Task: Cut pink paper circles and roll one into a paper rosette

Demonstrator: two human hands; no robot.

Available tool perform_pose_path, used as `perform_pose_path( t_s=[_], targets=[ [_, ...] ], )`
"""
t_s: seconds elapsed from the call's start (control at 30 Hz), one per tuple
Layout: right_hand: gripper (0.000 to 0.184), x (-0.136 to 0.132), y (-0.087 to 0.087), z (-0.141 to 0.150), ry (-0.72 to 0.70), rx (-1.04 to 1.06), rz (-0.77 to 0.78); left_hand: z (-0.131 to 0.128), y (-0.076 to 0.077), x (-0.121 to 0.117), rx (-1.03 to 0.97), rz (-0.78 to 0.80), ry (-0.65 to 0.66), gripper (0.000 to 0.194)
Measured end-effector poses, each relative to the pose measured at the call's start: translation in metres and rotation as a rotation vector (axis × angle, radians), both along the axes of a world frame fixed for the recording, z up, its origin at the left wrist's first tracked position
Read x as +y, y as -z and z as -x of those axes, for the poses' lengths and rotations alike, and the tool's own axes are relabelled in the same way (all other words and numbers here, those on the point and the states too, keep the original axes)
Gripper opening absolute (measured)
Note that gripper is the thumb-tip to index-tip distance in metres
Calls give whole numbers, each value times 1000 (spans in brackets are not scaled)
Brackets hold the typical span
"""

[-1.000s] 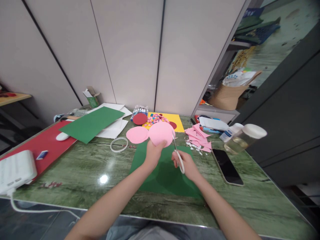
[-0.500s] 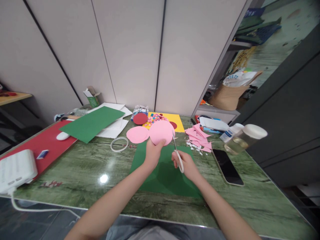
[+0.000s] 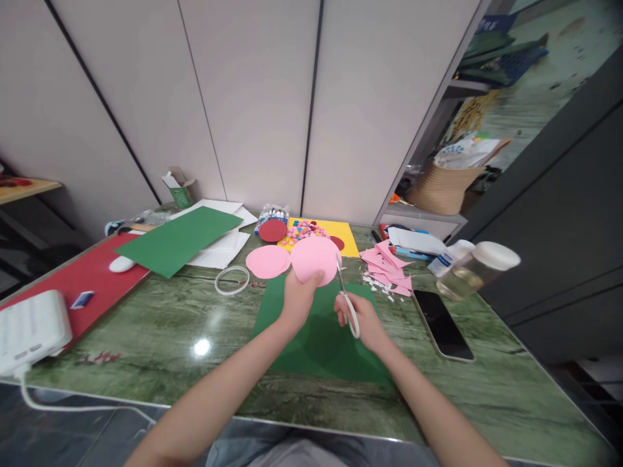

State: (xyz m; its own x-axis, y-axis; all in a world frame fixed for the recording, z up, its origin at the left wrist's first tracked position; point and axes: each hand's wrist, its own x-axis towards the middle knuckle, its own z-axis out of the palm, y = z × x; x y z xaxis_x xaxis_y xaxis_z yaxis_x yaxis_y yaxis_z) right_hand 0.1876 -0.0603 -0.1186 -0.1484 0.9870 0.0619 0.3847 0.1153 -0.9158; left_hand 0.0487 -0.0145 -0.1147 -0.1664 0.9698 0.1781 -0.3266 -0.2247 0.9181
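Between the thumb and fingers of my left hand (image 3: 299, 299) is a pink paper circle (image 3: 315, 258), held up above the table. My right hand (image 3: 363, 319) grips white-handled scissors (image 3: 351, 315), whose blades reach the circle's right edge. Below both hands lies a green paper sheet (image 3: 321, 350). Another pink circle (image 3: 267, 261), seemingly more than one layered, rests to the left of the held one. Pink paper scraps (image 3: 385, 264) are heaped to the right, with small white bits beside them.
A tape roll (image 3: 232, 281) lies left of the green sheet. Behind are colourful pom-poms (image 3: 306, 230) on yellow paper (image 3: 344, 232) and a red circle (image 3: 273, 230). At right are a phone (image 3: 442, 324) and a lidded jar (image 3: 479, 269). A white power bank (image 3: 34, 331) sits at left.
The pink circle and the scissors have dipped very slightly. Otherwise both hands keep nearly the same position and grip.
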Motion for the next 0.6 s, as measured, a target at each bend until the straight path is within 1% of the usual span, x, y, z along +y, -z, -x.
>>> perform_pose_path(
  t_s=[0.13,0.37,0.6],
  targets=[
    [40,1,-2,-2,7,-15,-9,0,1,0,16,14,21,39],
    [40,1,0,-2,3,3,-7,-1,3,2,-5,34,-14,44],
    [40,1,1,-1,1,18,18,1,0,1,1,15,-20,45]
  ],
)
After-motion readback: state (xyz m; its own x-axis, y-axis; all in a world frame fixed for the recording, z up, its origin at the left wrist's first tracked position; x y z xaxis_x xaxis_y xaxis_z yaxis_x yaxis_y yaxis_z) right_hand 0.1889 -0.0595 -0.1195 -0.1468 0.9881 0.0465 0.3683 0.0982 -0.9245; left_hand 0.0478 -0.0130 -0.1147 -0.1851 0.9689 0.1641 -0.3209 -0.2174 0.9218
